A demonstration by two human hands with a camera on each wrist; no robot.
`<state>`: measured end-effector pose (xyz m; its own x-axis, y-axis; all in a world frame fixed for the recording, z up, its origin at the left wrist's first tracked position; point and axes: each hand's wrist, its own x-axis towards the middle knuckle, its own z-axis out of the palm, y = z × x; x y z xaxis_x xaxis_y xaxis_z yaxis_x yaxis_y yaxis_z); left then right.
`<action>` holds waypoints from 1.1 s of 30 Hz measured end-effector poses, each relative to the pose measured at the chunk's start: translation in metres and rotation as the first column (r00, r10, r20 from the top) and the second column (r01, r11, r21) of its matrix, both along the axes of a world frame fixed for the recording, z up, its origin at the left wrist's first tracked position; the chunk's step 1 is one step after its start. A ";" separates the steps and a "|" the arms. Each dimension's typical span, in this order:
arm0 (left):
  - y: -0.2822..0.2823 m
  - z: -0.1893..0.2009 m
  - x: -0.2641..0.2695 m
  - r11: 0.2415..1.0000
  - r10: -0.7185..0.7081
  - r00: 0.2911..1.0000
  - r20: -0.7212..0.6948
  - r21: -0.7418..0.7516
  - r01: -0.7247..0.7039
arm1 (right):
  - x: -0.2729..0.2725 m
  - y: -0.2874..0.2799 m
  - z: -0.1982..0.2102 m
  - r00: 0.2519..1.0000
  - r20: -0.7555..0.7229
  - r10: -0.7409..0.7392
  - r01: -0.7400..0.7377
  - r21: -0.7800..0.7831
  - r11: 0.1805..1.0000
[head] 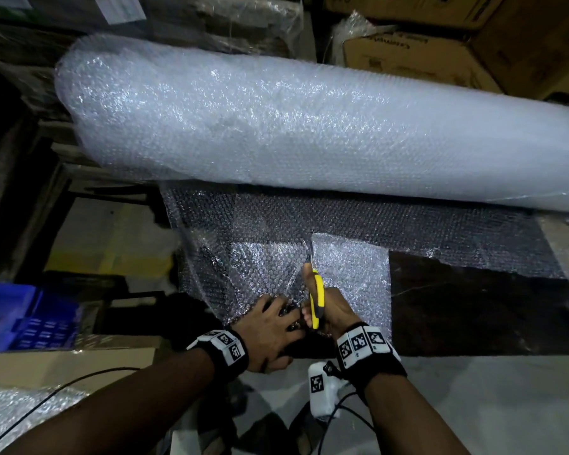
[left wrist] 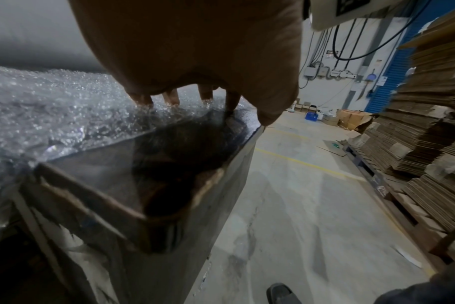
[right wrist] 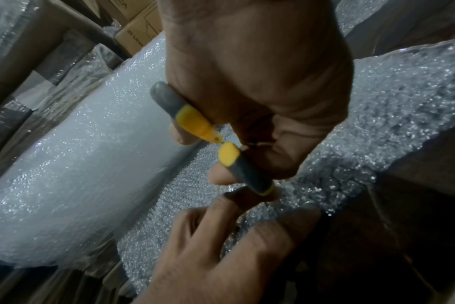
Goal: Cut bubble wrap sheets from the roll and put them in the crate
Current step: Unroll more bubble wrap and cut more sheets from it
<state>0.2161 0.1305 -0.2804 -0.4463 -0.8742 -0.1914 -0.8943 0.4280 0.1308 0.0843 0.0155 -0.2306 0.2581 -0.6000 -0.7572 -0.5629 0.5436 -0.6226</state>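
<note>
A big roll of bubble wrap (head: pixel 276 126) lies across the back of the dark table (head: pixel 473 307). Its loose sheet (head: pixel 349 267) is spread toward me. My right hand (head: pixel 332 310) grips yellow-and-grey scissors (head: pixel 317 297), and the blades sit in a cut running up the sheet. The handles (right wrist: pixel 192 119) show under my right hand (right wrist: pixel 260 82) in the right wrist view. Just left of the cut, my left hand (head: pixel 270 323) presses the sheet down near the table's front edge, its fingertips (left wrist: pixel 171 97) on the wrap. The blue crate (head: pixel 23 316) stands on the floor at far left.
Cardboard boxes (head: pixel 440 50) are stacked behind the roll. A flat brown box (head: pixel 63 359) lies at lower left, with more bubble wrap below it. Stacks of flattened cardboard (left wrist: pixel 416 123) line the concrete floor (left wrist: pixel 299 205) to my right.
</note>
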 end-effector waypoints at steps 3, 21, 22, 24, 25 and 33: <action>-0.001 0.001 0.000 1.000 0.013 1.000 0.001 0.024 -0.013 | 0.000 -0.001 0.000 1.000 0.010 0.008 -0.008 0.008 1.000; -0.004 0.008 -0.005 0.996 0.042 0.999 0.031 0.077 -0.045 | 0.004 -0.013 0.004 0.994 0.096 0.048 -0.052 0.034 0.998; -0.004 0.009 -0.005 0.996 0.043 0.999 0.031 0.080 -0.045 | 0.004 -0.013 0.003 0.995 0.090 0.050 -0.051 0.014 0.999; -0.004 0.010 -0.005 0.996 0.039 0.999 0.034 0.081 -0.041 | 0.005 -0.013 0.001 0.997 0.071 0.036 -0.035 -0.016 0.999; -0.004 0.011 -0.005 0.996 0.039 0.999 0.038 0.082 -0.042 | 0.006 -0.014 0.001 0.997 0.067 0.029 -0.027 -0.020 0.999; -0.007 0.009 -0.008 0.990 0.042 0.996 0.083 0.134 -0.053 | 0.012 -0.025 0.004 0.997 0.082 0.004 -0.006 0.027 1.000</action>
